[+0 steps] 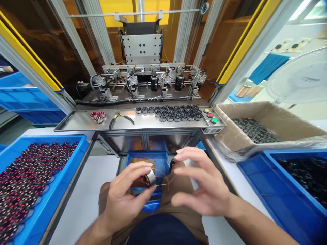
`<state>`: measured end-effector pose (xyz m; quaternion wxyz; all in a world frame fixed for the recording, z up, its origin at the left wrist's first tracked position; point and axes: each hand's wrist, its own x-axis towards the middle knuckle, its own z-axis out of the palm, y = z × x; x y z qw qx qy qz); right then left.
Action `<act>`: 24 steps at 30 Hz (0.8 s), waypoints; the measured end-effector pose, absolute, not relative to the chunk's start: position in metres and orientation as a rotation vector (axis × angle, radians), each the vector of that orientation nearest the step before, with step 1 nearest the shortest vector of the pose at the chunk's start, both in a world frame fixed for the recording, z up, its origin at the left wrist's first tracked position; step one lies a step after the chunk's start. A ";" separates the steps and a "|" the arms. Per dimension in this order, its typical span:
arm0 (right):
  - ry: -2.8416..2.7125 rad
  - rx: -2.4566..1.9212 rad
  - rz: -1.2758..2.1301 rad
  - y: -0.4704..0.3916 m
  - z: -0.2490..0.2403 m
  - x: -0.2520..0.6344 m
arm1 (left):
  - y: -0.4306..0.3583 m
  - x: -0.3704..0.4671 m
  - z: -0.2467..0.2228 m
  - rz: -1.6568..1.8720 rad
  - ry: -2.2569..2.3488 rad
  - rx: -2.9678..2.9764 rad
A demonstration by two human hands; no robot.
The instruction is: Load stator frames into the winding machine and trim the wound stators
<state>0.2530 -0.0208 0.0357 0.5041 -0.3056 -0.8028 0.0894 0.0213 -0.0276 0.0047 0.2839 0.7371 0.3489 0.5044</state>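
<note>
My left hand (129,189) grips a round metal-rimmed wound part (151,177) between thumb and fingers, its copper-coloured windings facing left. Thin wire ends trail from the part toward the right. To the right of it my right hand (204,182) has its fingers spread, with nothing seen between them; a small dark object (172,164) shows just beyond its fingertips, too hidden to name. Below both hands a blue bin (160,156) with brown cardboard in it stands between the person's knees.
Ahead, a metal tray (114,126) bears cutters (120,117), red-wound parts (98,117), rows of dark ring parts (176,112) and buttons (209,115). A machine (141,51) stands behind. Blue crates lie left (83,143) and right (251,166), beside a lined carton (227,131).
</note>
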 end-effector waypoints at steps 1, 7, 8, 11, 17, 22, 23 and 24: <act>-2.021 -0.676 0.102 -0.022 0.036 0.252 | -0.028 0.022 0.004 1.349 0.949 1.943; -2.198 -0.548 0.006 -0.016 0.034 0.244 | -0.030 0.022 0.006 1.320 0.972 1.778; -2.185 -0.544 0.022 -0.015 0.034 0.244 | -0.030 0.022 0.007 1.304 0.958 1.728; -2.161 -0.544 0.062 -0.014 0.036 0.243 | -0.030 0.022 0.010 1.274 0.877 1.579; -2.150 -0.623 0.291 -0.014 0.053 0.253 | -0.034 0.013 0.007 1.334 0.939 1.709; -2.188 -0.549 0.399 -0.007 0.067 0.238 | -0.038 0.007 0.008 1.337 1.014 2.044; -2.224 -0.524 0.372 -0.005 0.068 0.232 | -0.038 0.006 0.008 1.336 1.019 2.084; -2.260 -0.498 0.337 -0.004 0.069 0.226 | -0.038 0.004 0.009 1.333 1.019 2.105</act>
